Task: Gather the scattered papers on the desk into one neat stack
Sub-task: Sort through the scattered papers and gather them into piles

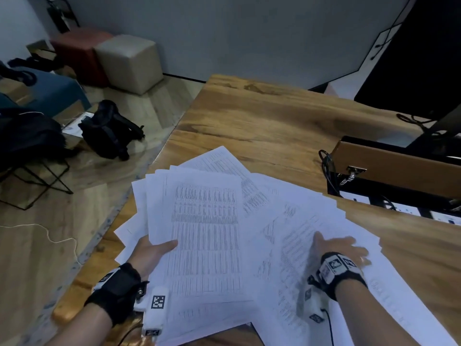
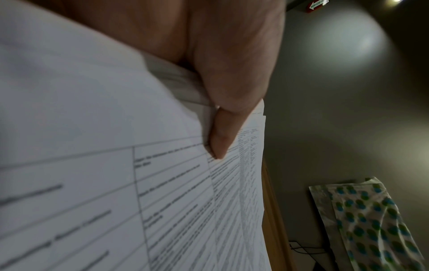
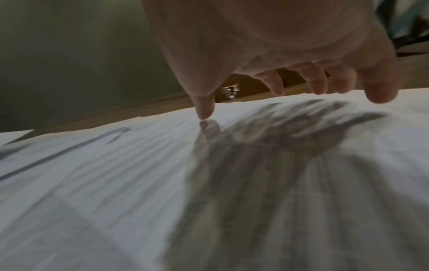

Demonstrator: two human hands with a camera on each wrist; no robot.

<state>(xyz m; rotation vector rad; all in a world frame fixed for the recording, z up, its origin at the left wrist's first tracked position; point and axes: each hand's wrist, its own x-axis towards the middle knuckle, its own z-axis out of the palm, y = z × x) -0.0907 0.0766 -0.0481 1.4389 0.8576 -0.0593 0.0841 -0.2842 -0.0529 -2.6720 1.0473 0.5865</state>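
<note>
My left hand (image 1: 154, 250) grips a fanned bunch of printed sheets (image 1: 204, 233) by its left edge, thumb on top, the sheets lifted off the wooden desk (image 1: 262, 116). In the left wrist view the thumb (image 2: 220, 139) presses on the held sheets (image 2: 116, 183), with more page edges under it. My right hand (image 1: 339, 248) lies spread on the loose papers (image 1: 311, 221) at the right. In the right wrist view its fingers (image 3: 204, 108) are straight, tips touching the loose papers (image 3: 209, 183).
A wooden box with a metal latch (image 1: 399, 168) and cables (image 1: 326, 168) sit on the desk at the right, under a dark monitor (image 1: 419, 58). The desk's left edge drops to the floor, where a black bag (image 1: 109, 131), stools and a chair stand.
</note>
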